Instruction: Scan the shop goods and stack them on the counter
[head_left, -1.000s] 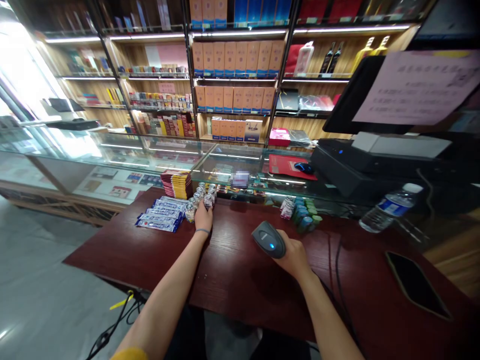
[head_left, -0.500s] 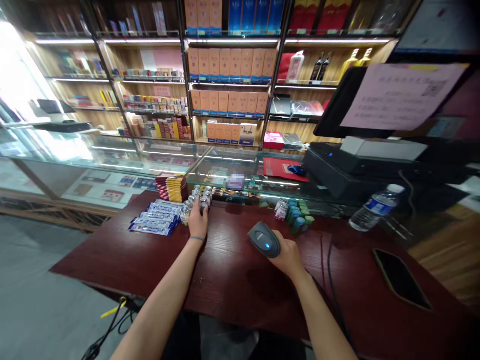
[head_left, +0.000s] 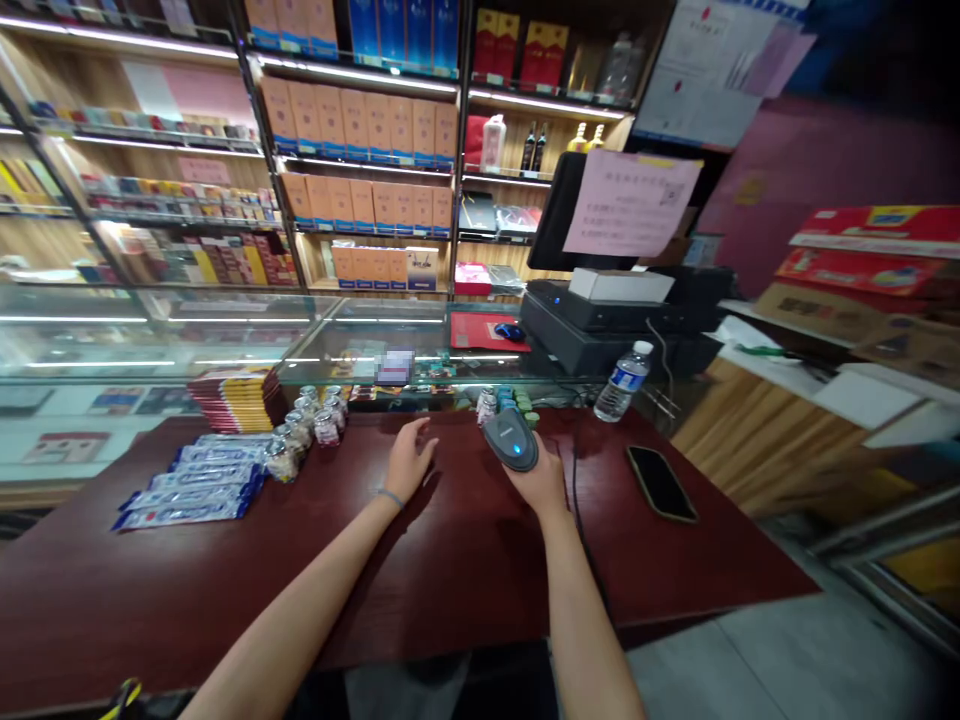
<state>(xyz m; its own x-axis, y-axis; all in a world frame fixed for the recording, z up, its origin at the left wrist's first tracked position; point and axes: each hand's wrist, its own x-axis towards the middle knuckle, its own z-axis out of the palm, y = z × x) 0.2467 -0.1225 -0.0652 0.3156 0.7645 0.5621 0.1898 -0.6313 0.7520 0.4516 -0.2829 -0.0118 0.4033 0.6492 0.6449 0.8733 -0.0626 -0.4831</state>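
My right hand (head_left: 538,478) grips a grey barcode scanner (head_left: 511,439) with a blue light, held just above the dark red table (head_left: 465,560). Its black cable (head_left: 577,490) trails back over the table. My left hand (head_left: 410,459) hovers low over the table with its fingers apart and holds nothing. To its left stands a cluster of small clear jars (head_left: 307,425). Just beyond the scanner sit small green-capped containers (head_left: 517,402) and one more small jar (head_left: 487,406).
Blue wrapped packets (head_left: 191,485) and a stack of red and yellow packs (head_left: 236,398) lie left. A black phone (head_left: 661,482) and water bottle (head_left: 622,381) are right. A glass counter (head_left: 360,345), till and monitor (head_left: 600,300) stand behind.
My left hand has come off the small jars and moved right toward the scanner, now empty. The view has swung to the right.
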